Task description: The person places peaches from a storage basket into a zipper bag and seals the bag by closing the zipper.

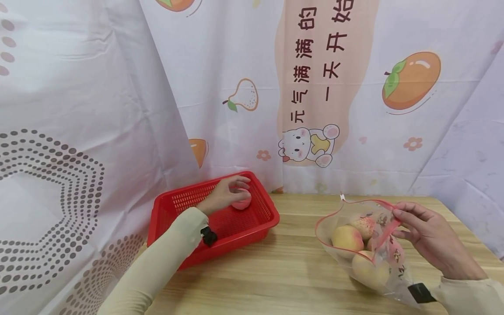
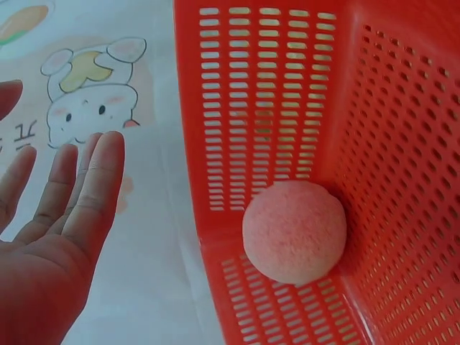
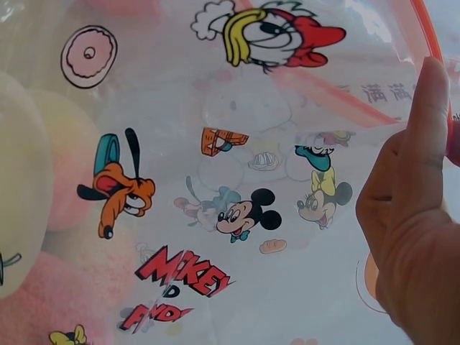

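My left hand (image 1: 224,192) hovers over a red plastic basket (image 1: 236,243) with its fingers loosely bent and nothing in its grasp. Below it a single pinkish peach (image 1: 242,203) lies on the basket's floor. The left wrist view shows that peach (image 2: 295,231) against the slotted wall, apart from the fingers. My right hand (image 1: 433,234) pinches the red-edged mouth of a clear zip bag (image 3: 287,287) printed with cartoon figures. Several peaches (image 1: 346,238) sit inside the bag, whose mouth gapes toward the left.
The basket and the bag stand on a wood-grain table (image 1: 291,262), basket at left, bag at right. A printed fabric curtain (image 1: 244,140) hangs behind the table's back edge. Another dotted white cloth (image 1: 78,109) hangs along the left side.
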`<state>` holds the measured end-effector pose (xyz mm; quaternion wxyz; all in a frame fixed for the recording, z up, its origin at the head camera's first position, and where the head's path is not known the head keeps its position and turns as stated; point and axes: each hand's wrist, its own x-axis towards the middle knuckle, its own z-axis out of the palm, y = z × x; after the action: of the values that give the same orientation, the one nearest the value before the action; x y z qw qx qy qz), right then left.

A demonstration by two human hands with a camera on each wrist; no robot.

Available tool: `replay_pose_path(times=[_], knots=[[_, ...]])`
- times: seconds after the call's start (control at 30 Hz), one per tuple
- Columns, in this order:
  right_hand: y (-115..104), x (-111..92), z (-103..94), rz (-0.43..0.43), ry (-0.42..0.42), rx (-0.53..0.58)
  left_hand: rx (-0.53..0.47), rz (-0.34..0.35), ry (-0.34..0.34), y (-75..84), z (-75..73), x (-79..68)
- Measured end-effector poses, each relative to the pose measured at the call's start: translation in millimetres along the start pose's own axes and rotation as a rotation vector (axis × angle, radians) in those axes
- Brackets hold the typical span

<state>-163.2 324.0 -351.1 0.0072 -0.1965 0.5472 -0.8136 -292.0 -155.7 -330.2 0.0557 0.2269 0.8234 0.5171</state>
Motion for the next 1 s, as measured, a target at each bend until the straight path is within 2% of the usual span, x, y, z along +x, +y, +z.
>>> replay_pose_path(times=[0.33,0.67,1.0], knots=[[0.2,-0.9,-1.8,0.009,0.001,-0.005,0.022,-0.033,0.015,-6.6,-8.2,1.2],[1.3,-1.1,-2.6,0.002,-0.008,0.004,-0.016,-0.06,0.013,-11.7,-10.4,3.0],[1.9,-1.7,-2.5,0.002,-0.008,0.003,0.04,-0.038,-0.024,-23.0,-11.2,10.1]])
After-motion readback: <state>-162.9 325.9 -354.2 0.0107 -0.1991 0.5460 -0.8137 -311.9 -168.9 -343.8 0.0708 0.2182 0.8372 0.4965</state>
